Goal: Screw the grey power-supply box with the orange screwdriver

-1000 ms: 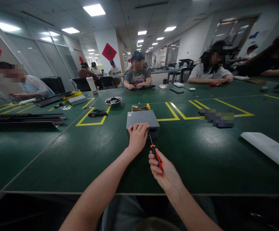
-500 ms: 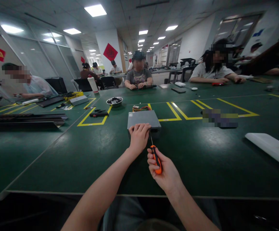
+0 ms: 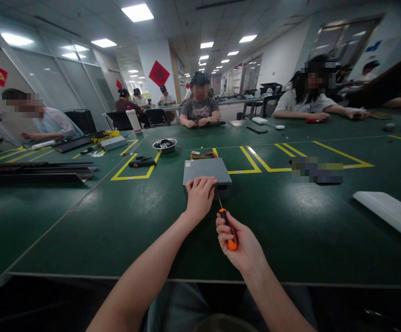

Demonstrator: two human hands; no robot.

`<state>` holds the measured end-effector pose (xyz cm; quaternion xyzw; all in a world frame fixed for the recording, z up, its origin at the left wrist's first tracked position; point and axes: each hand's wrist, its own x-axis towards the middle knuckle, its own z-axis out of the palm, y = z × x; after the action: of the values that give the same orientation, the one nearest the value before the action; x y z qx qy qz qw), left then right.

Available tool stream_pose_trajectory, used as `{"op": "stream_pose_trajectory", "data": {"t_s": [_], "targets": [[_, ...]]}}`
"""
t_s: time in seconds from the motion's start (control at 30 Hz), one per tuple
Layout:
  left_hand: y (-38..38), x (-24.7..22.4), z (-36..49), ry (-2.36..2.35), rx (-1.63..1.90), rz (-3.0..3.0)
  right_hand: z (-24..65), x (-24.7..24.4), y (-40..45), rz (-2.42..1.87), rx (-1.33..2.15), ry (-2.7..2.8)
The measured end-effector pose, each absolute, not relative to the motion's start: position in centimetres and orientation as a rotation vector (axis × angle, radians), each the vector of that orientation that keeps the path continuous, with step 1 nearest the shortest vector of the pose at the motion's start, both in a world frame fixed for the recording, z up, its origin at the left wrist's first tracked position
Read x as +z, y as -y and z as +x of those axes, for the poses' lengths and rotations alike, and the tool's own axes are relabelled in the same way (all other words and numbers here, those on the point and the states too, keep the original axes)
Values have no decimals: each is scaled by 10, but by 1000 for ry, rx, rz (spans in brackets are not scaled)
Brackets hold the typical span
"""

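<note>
A grey metal box (image 3: pixel 205 169) with a white label and coloured cables (image 3: pixel 203 156) at its back lies on the green table (image 3: pixel 117 240). My left hand (image 3: pixel 200 196) rests on the box's near top edge, its fingers bent over the top and gripping that edge. In my right hand (image 3: pixel 237 240) is an orange and black screwdriver (image 3: pixel 232 237), with the fingers wrapped round its handle. The thin shaft points up toward the near face of the box, below a dark socket. Whether the tip touches the box cannot be made out.
A metal bowl (image 3: pixel 164 146) of small dark parts stands behind left, near black tools (image 3: pixel 142 162). Dark metal strips (image 3: pixel 34 171) lie far left, a white panel (image 3: pixel 390 212) at right. A person (image 3: pixel 200 108) sits opposite; others sit along the sides.
The screwdriver and my right hand have shifted slightly to the right, and the handle leans a little more. My left hand and the box look the same. At right, a person's hand has moved outward.
</note>
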<state>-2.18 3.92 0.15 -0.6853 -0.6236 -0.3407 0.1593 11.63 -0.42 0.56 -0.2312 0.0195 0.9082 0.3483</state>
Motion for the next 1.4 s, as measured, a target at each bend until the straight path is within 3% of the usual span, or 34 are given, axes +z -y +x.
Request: {"op": "stream_pose_trajectory", "data": {"t_s": [1.4], "targets": [[-41, 2, -29, 1736, -1014, -2018, 107, 4, 6, -655, 2279, 10]]}}
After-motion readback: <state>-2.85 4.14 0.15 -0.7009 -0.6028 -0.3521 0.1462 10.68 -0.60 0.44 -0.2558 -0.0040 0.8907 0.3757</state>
